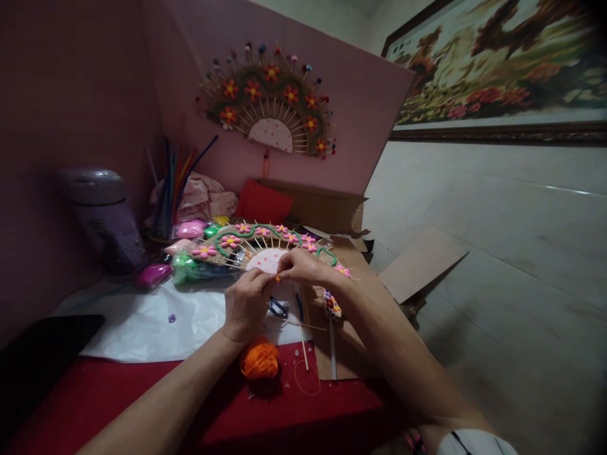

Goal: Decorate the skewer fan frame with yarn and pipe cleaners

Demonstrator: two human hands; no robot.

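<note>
Both my hands meet at the lower edge of a handmade fan (265, 259), which has a burlap band, thin sticks, pink flowers and a green wavy line. My left hand (246, 300) is closed in a pinch, and my right hand (301, 265) pinches from the other side. Between the fingertips shows a small bit of orange yarn (278, 278); how it is tied or looped is too small to tell. Nearer to me lies a ball of orange yarn (260, 359). Scissors (278, 308) with dark handles lie just beyond my left hand.
Another fan (270, 107) with orange flowers hangs on the pink board. At left stand a purple flask (104, 221) and packs of coloured clay (190, 268) on white plastic sheeting (142, 328). Cardboard (351, 354) and thin sticks (304, 347) lie to the right on the red tablecloth.
</note>
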